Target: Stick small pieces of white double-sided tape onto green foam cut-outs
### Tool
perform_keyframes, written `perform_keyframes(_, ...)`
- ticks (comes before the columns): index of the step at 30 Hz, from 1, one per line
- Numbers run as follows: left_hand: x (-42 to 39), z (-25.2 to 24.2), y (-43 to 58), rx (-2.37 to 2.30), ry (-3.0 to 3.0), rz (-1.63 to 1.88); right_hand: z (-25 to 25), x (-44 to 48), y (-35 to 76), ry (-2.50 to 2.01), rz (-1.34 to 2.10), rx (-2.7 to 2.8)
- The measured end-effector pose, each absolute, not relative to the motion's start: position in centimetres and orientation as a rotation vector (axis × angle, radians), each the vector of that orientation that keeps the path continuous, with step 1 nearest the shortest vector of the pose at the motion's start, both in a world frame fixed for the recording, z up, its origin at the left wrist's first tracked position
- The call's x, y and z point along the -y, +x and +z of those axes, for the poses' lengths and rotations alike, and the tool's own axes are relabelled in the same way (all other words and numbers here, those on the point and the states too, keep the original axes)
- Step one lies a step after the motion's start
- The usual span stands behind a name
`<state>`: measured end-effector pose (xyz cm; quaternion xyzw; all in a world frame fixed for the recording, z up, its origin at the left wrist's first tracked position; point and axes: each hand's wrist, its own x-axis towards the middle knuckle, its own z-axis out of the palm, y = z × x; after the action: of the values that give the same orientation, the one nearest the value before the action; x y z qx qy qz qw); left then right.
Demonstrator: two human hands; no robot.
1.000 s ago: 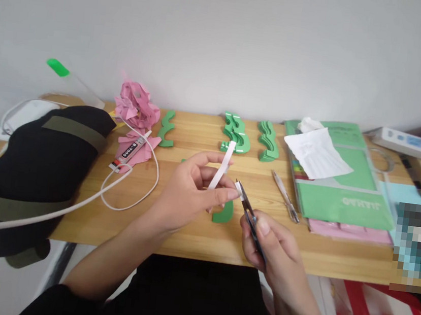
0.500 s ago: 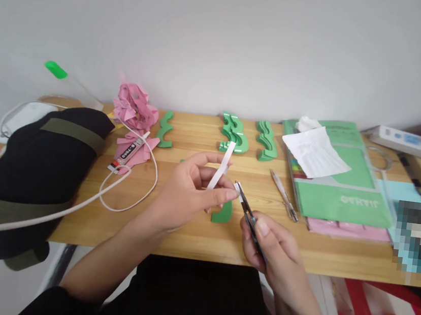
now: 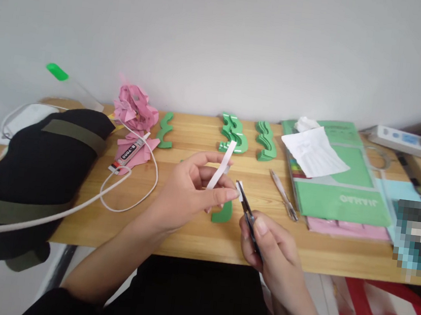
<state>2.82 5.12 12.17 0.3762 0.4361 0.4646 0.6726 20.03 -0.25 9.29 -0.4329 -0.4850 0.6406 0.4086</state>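
Observation:
My left hand [image 3: 187, 188] is closed, pinching a narrow white strip [image 3: 221, 166] that sticks up past the fingers. A short white end [image 3: 240, 192] shows just beyond the thumb. My right hand [image 3: 271, 241] is wrapped round slim dark tweezers [image 3: 248, 217], thumb on top. The tweezer tips meet that white end close to my left fingertips; how firmly they grip it I cannot tell. Under my left hand lies a green curved piece [image 3: 222, 213], partly covered. Behind the hands sit stacked wavy green pieces [image 3: 235, 142].
More wavy green pieces [image 3: 266, 143] [image 3: 165, 131] stand along the back. Left are crumpled pink paper [image 3: 136, 107], a B-7000 glue tube [image 3: 128, 153], a white cable [image 3: 85, 205] and black fabric [image 3: 37, 162]. Right are a pen [image 3: 283, 196], a green packet [image 3: 346, 207] and white paper [image 3: 316, 152].
The dark tweezers have shifted slightly at the white end, and their tips look closer together. My left hand holds the strip almost unmoved.

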Motion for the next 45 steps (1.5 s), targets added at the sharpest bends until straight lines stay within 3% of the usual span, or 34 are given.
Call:
perform_keyframes(19,-5.1,11.9,2.3,-0.809,0.847,0.991,8.8,0.3,20.9,-1.06,1.512,1.325)
perform_keyframes(30,-5.4,11.9,2.3,-0.934,0.902,1.181,9.9,-0.9,23.1,-1.092,1.01,2.002)
perform_keyframes(45,-5.7,12.9,2.3,-0.982,1.07,1.054,10.8,-2.1,23.5,-1.22,0.961,2.273)
